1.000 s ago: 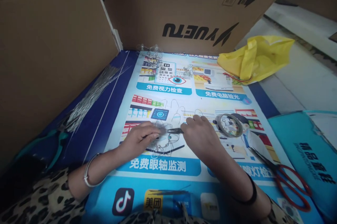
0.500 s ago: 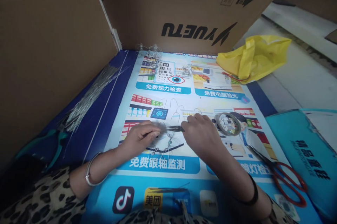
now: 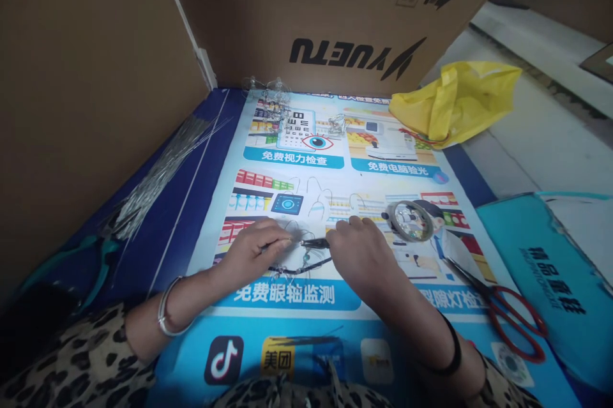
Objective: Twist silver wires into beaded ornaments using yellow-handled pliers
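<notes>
My left hand (image 3: 253, 247) is closed in a pinch on a small piece of bent silver wire with beads (image 3: 299, 261), which lies on a printed blue poster (image 3: 306, 159). Just right of it, my right hand (image 3: 359, 251) is closed around dark small pliers (image 3: 316, 243), whose tip points left and meets the wirework near my left fingertips. A silver bangle sits on my left wrist and a black band on my right.
A bundle of straight silver wires (image 3: 158, 175) and teal pliers (image 3: 98, 261) lie at the left. A roll of clear tape (image 3: 407, 219), red-handled scissors (image 3: 507, 312), a teal pouch (image 3: 555, 274) and a yellow bag (image 3: 454, 105) are at the right. Cardboard walls (image 3: 96, 76) stand behind and left.
Both hands stay on the wirework; the pliers' tip has shifted slightly lower and closer to my left fingers. The view has drifted a little.
</notes>
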`<action>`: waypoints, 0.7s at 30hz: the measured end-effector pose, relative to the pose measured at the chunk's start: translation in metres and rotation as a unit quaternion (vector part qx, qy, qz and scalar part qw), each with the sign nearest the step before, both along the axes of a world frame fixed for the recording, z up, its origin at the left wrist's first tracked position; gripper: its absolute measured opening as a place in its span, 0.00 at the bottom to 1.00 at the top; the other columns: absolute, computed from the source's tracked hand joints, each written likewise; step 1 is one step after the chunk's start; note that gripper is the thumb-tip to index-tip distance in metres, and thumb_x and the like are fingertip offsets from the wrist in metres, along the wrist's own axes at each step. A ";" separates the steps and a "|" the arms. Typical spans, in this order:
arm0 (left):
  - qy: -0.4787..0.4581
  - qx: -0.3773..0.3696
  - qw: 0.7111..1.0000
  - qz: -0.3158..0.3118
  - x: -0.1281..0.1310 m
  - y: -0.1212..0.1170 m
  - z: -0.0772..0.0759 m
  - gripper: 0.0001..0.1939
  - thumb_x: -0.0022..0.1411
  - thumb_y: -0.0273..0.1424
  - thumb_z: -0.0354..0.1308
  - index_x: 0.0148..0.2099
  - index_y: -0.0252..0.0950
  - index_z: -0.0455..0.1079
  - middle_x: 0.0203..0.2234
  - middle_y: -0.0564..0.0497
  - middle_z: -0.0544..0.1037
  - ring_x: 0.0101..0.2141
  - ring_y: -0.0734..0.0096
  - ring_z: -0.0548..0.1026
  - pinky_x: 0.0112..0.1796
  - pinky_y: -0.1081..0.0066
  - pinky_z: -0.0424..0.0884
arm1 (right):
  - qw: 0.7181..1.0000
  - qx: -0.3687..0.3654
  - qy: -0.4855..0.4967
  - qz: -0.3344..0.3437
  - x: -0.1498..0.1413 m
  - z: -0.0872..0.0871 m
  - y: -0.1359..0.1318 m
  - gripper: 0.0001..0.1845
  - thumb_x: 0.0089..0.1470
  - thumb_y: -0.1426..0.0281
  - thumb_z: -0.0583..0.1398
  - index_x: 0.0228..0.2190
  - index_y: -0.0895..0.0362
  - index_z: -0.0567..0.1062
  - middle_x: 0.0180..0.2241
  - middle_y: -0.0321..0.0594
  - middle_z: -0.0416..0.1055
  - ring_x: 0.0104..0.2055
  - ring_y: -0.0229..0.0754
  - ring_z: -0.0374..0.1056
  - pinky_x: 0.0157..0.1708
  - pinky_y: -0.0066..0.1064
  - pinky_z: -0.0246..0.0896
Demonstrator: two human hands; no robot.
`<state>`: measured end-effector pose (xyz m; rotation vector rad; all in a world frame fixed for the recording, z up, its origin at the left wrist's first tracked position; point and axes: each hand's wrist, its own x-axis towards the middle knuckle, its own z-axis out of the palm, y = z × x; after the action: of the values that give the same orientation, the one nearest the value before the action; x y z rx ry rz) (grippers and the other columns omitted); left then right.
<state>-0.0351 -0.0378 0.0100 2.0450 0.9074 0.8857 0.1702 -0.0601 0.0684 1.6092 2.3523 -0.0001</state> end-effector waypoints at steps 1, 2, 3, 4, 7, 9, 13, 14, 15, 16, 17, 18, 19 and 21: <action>0.009 0.009 1.000 -0.002 0.000 0.000 0.000 0.09 0.63 0.31 0.52 0.37 0.36 0.73 0.24 0.51 0.72 0.28 0.72 0.70 0.29 0.72 0.67 | 1.000 -0.001 0.001 0.003 0.000 0.000 0.000 0.11 0.51 0.80 0.53 0.26 0.59 0.74 0.27 0.45 0.71 0.33 0.44 0.64 0.30 0.34 0.46; 0.020 0.018 1.000 -0.004 0.001 0.000 0.000 0.09 0.63 0.31 0.52 0.37 0.36 0.73 0.24 0.51 0.72 0.28 0.72 0.70 0.29 0.72 0.67 | 1.000 -0.001 0.001 0.005 0.000 -0.001 0.000 0.11 0.50 0.80 0.54 0.26 0.59 0.74 0.27 0.45 0.71 0.33 0.44 0.64 0.30 0.34 0.46; 0.028 0.029 0.999 -0.007 0.001 0.000 0.000 0.09 0.63 0.31 0.51 0.37 0.36 0.73 0.24 0.51 0.72 0.28 0.72 0.69 0.29 0.72 0.66 | 1.000 0.000 0.002 0.006 0.000 -0.001 0.000 0.11 0.50 0.80 0.54 0.26 0.59 0.74 0.27 0.44 0.71 0.33 0.45 0.64 0.30 0.34 0.46; 0.032 0.042 0.999 -0.009 0.002 0.000 -0.001 0.09 0.64 0.30 0.51 0.37 0.36 0.73 0.24 0.51 0.71 0.28 0.72 0.69 0.29 0.72 0.66 | 1.000 0.001 0.002 0.007 0.000 -0.001 0.000 0.11 0.50 0.80 0.54 0.25 0.59 0.74 0.27 0.44 0.71 0.33 0.45 0.64 0.30 0.34 0.45; 0.039 0.079 0.996 -0.020 0.003 0.001 -0.002 0.09 0.64 0.30 0.50 0.39 0.36 0.72 0.25 0.51 0.72 0.30 0.71 0.69 0.30 0.70 0.66 | 1.000 0.011 0.005 0.015 -0.001 -0.002 -0.001 0.10 0.49 0.80 0.54 0.26 0.59 0.74 0.27 0.44 0.71 0.33 0.45 0.63 0.30 0.34 0.46; 0.049 0.090 0.994 -0.028 0.003 0.001 -0.003 0.10 0.64 0.30 0.49 0.39 0.36 0.72 0.26 0.50 0.72 0.30 0.70 0.68 0.31 0.70 0.65 | 1.000 0.017 0.007 0.021 -0.001 -0.003 -0.002 0.09 0.49 0.80 0.55 0.26 0.59 0.74 0.27 0.44 0.71 0.33 0.45 0.63 0.30 0.33 0.46; 0.078 0.104 0.990 -0.053 0.004 0.000 -0.003 0.11 0.65 0.30 0.48 0.39 0.36 0.71 0.27 0.49 0.72 0.31 0.69 0.67 0.32 0.68 0.64 | 0.999 0.025 0.008 0.022 -0.001 -0.005 -0.003 0.08 0.48 0.80 0.55 0.26 0.59 0.73 0.27 0.45 0.71 0.33 0.45 0.63 0.30 0.33 0.45; 0.083 0.108 0.989 -0.059 0.004 -0.001 -0.003 0.10 0.65 0.29 0.48 0.38 0.36 0.71 0.27 0.49 0.72 0.31 0.69 0.67 0.32 0.68 0.64 | 0.999 0.028 0.009 0.021 -0.001 -0.005 -0.003 0.08 0.48 0.80 0.55 0.25 0.59 0.73 0.27 0.45 0.71 0.33 0.45 0.62 0.30 0.33 0.45; 0.089 0.112 0.988 -0.064 0.005 -0.001 -0.003 0.10 0.65 0.29 0.48 0.38 0.35 0.71 0.27 0.49 0.72 0.31 0.69 0.67 0.33 0.68 0.64 | 0.999 0.030 0.011 0.021 -0.001 -0.006 -0.003 0.08 0.47 0.80 0.55 0.25 0.59 0.73 0.27 0.45 0.71 0.33 0.45 0.62 0.30 0.34 0.45; 0.093 0.117 0.986 -0.068 0.005 -0.002 -0.002 0.10 0.64 0.28 0.48 0.38 0.35 0.71 0.27 0.49 0.72 0.31 0.69 0.67 0.33 0.68 0.63 | 0.999 0.034 0.014 0.021 -0.001 -0.006 -0.004 0.08 0.47 0.80 0.55 0.25 0.59 0.73 0.27 0.45 0.71 0.33 0.45 0.62 0.30 0.34 0.45; 0.098 0.123 0.985 -0.072 0.005 -0.002 -0.002 0.10 0.64 0.27 0.48 0.37 0.35 0.71 0.27 0.49 0.72 0.30 0.69 0.67 0.33 0.68 0.63 | 0.999 0.037 0.017 0.021 -0.001 -0.007 -0.004 0.08 0.47 0.80 0.55 0.25 0.59 0.73 0.27 0.45 0.70 0.32 0.45 0.62 0.30 0.34 0.45; 0.103 0.128 0.984 -0.075 0.006 -0.002 -0.001 0.10 0.64 0.26 0.48 0.37 0.35 0.71 0.27 0.49 0.72 0.30 0.69 0.66 0.33 0.68 0.63 | 0.999 0.039 0.019 0.020 -0.001 -0.007 -0.004 0.08 0.47 0.80 0.55 0.25 0.59 0.73 0.26 0.45 0.70 0.32 0.45 0.62 0.30 0.34 0.45; 0.110 0.130 0.982 -0.080 0.006 -0.003 -0.001 0.10 0.64 0.25 0.48 0.36 0.35 0.71 0.26 0.49 0.72 0.30 0.69 0.66 0.33 0.68 0.63 | 0.999 0.041 0.020 0.019 0.000 -0.007 -0.005 0.08 0.47 0.81 0.55 0.24 0.59 0.73 0.26 0.45 0.70 0.32 0.45 0.62 0.30 0.34 0.45; 0.117 0.131 0.981 -0.087 0.005 -0.002 0.000 0.10 0.64 0.25 0.48 0.36 0.35 0.71 0.26 0.49 0.72 0.30 0.68 0.66 0.33 0.67 0.63 | 0.999 0.044 0.023 0.018 0.000 -0.008 -0.005 0.08 0.47 0.81 0.55 0.25 0.59 0.73 0.26 0.45 0.70 0.32 0.45 0.62 0.30 0.34 0.45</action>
<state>-0.0299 -0.0402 0.0096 2.4542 0.7489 0.7104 0.1702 -0.0650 0.0606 1.6225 2.4480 0.0746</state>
